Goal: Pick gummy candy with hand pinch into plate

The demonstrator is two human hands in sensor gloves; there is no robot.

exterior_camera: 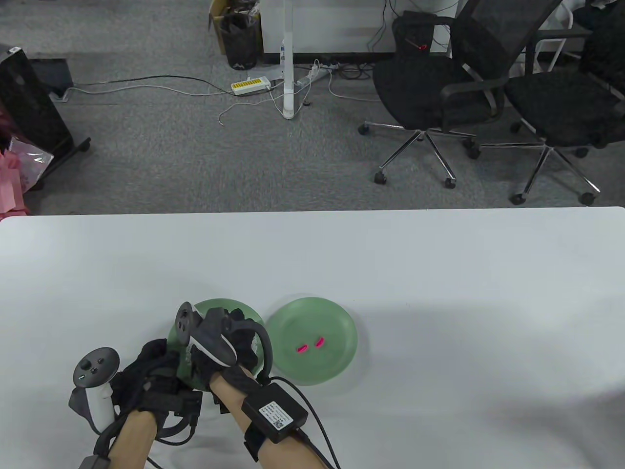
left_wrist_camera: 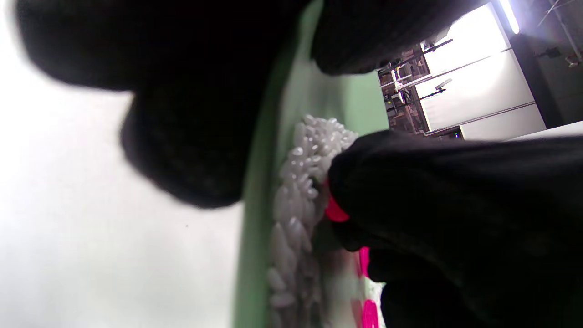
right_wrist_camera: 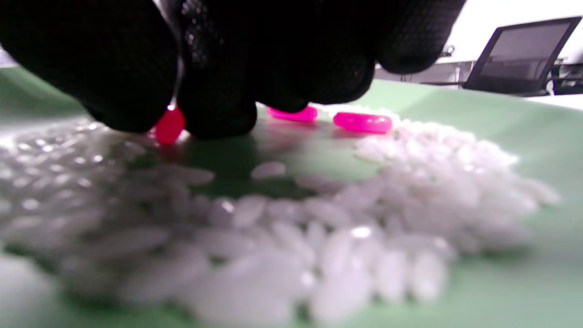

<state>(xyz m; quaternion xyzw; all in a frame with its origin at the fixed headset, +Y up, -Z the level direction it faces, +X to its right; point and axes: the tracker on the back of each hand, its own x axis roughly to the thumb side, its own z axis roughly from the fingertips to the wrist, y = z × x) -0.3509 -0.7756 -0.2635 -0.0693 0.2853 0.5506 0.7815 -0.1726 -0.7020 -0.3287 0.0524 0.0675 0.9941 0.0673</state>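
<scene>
Two green plates sit side by side near the table's front. The left plate (exterior_camera: 244, 310) holds white rice-like grains (right_wrist_camera: 319, 237) and several pink gummy candies (right_wrist_camera: 362, 122). My right hand (exterior_camera: 219, 332) reaches over this plate, and its fingertips (right_wrist_camera: 175, 124) pinch one pink gummy (right_wrist_camera: 169, 126) just above the plate's floor. The pinched gummy also shows in the left wrist view (left_wrist_camera: 336, 212). My left hand (exterior_camera: 156, 366) grips the left plate's rim (left_wrist_camera: 255, 237), with fingers on both sides of it. The right plate (exterior_camera: 317, 317) holds two pink gummies (exterior_camera: 302, 349).
The white table (exterior_camera: 439, 293) stretches far behind and to the right of the plates. Office chairs (exterior_camera: 464, 88) and cables lie on the floor beyond the table's far edge.
</scene>
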